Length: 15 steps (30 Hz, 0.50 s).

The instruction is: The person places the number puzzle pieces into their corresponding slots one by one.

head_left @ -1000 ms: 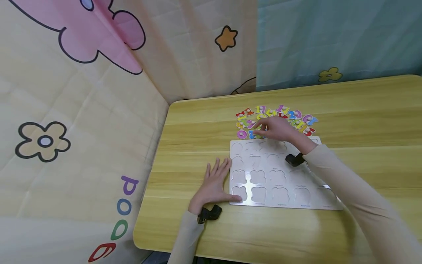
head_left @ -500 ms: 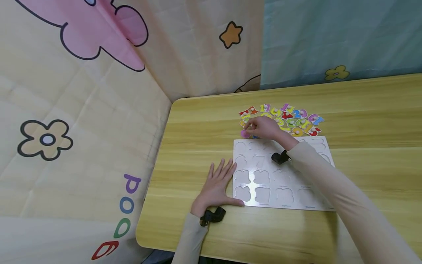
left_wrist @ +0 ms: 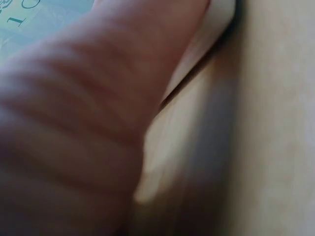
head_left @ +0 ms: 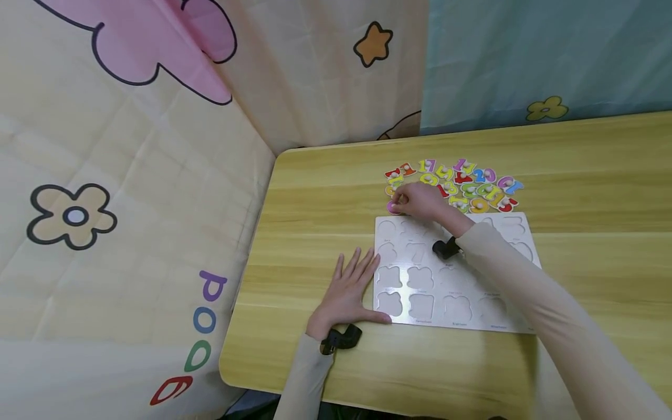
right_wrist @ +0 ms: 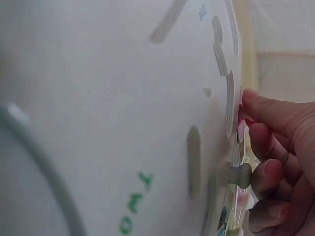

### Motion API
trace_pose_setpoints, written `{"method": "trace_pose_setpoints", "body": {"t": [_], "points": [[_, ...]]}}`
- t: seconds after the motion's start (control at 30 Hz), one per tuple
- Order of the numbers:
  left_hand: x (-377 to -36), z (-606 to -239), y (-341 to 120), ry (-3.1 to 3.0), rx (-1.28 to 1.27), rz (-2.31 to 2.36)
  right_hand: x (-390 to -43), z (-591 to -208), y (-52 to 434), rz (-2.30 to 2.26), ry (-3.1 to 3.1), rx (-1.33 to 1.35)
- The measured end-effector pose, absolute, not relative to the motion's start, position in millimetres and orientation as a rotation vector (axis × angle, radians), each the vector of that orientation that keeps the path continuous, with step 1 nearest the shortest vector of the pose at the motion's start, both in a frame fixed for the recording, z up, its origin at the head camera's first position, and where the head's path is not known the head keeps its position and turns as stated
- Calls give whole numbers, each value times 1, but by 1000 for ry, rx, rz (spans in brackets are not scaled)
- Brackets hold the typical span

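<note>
A: Pink number piece [head_left: 392, 206] sat at the near-left corner of the loose pile, just past the board's far edge. Right hand [head_left: 420, 201] had fingers curled on it; the right wrist view showed fingertips [right_wrist: 266, 140] bunched by the piece's small knob [right_wrist: 240, 175], right at the board's rim.

B: Left hand?

A: Left hand [head_left: 349, 291] lay flat, fingers straight and spread, on the table [head_left: 577, 175], thumb touching the near-left corner of the white puzzle board [head_left: 451, 274]. Holding nothing. Its wrist view was blurred skin and board edge only.

B: Risks?

A: My read: grip was only on a small knob, so the piece could twist or slip out. The number pile [head_left: 457, 184] was packed tight, pieces touching, so a drag could nudge neighbours. The board could slide if that thumb eased off.

B: Room?

A: Board recesses all looked unfilled. Open table lay to the right and the near side. On the left, the table's edge sat close to the left hand, with a flower-print cloth backdrop [head_left: 131, 175] beyond. The pile was well in from the far edge.
</note>
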<state>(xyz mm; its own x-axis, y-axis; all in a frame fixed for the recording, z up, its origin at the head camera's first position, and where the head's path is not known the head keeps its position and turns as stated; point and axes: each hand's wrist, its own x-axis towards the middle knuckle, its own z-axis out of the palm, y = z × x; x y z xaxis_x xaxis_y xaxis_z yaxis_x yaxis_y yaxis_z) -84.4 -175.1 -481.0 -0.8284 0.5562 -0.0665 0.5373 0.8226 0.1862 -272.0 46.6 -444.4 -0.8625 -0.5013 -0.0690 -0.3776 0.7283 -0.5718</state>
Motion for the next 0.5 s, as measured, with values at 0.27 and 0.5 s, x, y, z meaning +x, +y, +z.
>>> {"method": "trace_pose_setpoints", "body": {"t": [0.27, 0.5], "points": [[-87, -479, -174, 2884, 869, 246, -269, -443, 46, -880, 2748, -733], [-86, -478, -173, 2871, 849, 247, -253, -445, 42, -961, 2586, -781]]}}
